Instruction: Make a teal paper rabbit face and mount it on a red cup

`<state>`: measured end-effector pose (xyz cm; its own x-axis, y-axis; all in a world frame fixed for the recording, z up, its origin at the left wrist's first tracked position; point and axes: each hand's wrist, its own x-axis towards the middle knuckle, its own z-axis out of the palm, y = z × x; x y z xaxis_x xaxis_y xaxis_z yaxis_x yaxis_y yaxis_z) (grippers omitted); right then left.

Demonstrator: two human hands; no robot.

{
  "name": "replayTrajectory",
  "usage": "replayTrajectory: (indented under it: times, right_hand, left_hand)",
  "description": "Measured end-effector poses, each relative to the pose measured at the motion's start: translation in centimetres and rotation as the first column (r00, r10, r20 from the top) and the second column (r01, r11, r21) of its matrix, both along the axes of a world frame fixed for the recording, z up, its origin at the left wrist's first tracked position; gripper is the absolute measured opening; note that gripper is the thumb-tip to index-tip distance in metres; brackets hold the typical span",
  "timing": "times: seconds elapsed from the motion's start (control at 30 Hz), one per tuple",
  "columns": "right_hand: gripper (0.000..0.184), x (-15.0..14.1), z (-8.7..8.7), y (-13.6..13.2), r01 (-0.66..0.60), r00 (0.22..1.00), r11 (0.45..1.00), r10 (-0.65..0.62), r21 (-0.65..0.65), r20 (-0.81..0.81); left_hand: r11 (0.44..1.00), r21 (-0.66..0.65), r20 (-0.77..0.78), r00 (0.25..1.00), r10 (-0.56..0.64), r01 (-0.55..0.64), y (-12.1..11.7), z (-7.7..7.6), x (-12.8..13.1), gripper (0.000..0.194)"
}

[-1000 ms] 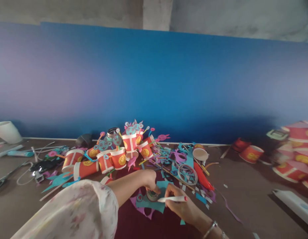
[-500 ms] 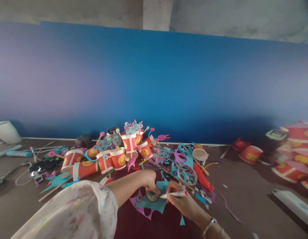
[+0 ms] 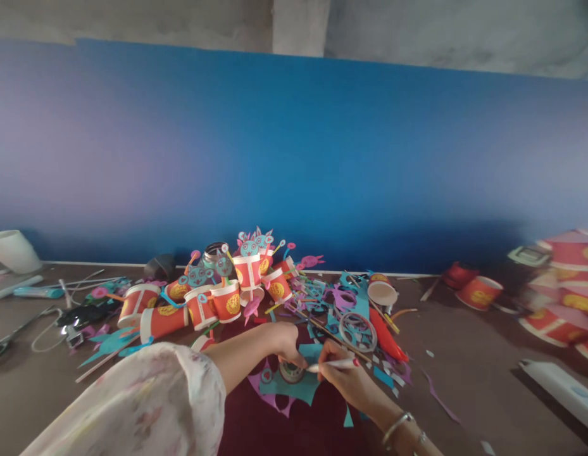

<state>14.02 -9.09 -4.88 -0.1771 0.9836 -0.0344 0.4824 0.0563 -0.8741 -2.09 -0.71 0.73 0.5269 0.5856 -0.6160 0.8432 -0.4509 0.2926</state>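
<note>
My left hand [image 3: 288,348] bends down over a small tape roll [image 3: 290,372], with its fingers closed on the roll and holding it flat. Under the roll lies a teal sheet of paper [image 3: 300,394] with a ragged edge. My right hand [image 3: 338,373] pinches a white marker [image 3: 334,365] with a red end. The marker's tip is beside the roll's right rim, close to my left fingertips; whether it touches the paper is hard to make out. Purple paper [image 3: 269,402] with cut-out holes pokes from beneath the teal sheet.
Several decorated red paper cups [image 3: 226,301] crowd the back. Right of them are paper scraps, a wide clear tape roll [image 3: 358,332] and a long red object [image 3: 387,335]. Stacked cups [image 3: 566,297] and a white box [image 3: 564,392] lie far right; scissors [image 3: 4,345] far left.
My right hand and the marker have shifted slightly, and the marker lies a little flatter against the roll's edge. My left hand keeps its place on the roll.
</note>
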Motion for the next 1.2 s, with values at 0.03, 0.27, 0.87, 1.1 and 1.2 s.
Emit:
replayTrajectory:
  times: [0.03,0.27,0.87,1.1,1.2]
  right_hand:
    - [0.011,0.0,-0.1,0.0,0.003,1.0,1.0,-0.004,-0.013,-0.016]
    - [0.011,0.0,0.1,-0.1,0.008,0.999,1.0,-0.008,0.003,-0.039]
    - [0.026,0.1,-0.4,-0.2,0.087,0.94,0.996,-0.083,-0.003,-0.332]
    - [0.024,0.2,-0.5,-0.3,0.092,0.945,0.996,-0.086,0.004,-0.315]
    - [0.025,0.1,-0.4,-0.2,0.098,0.944,0.995,-0.095,-0.008,-0.315]
  left_hand:
    - [1.0,-0.001,0.001,1.0,0.003,-0.003,0.0,0.0,0.0,0.042]
    - [1.0,-0.008,0.002,1.0,0.013,-0.013,0.0,-0.2,0.0,0.044]
    - [0.987,-0.045,0.14,0.977,0.159,-0.154,-0.7,-0.8,-1.6,0.039]
    - [0.937,0.267,0.189,0.966,0.177,-0.224,-3.3,0.8,-1.5,0.044]
    - [0.902,0.356,0.191,0.964,0.185,-0.243,-4.5,1.0,-1.7,0.058]
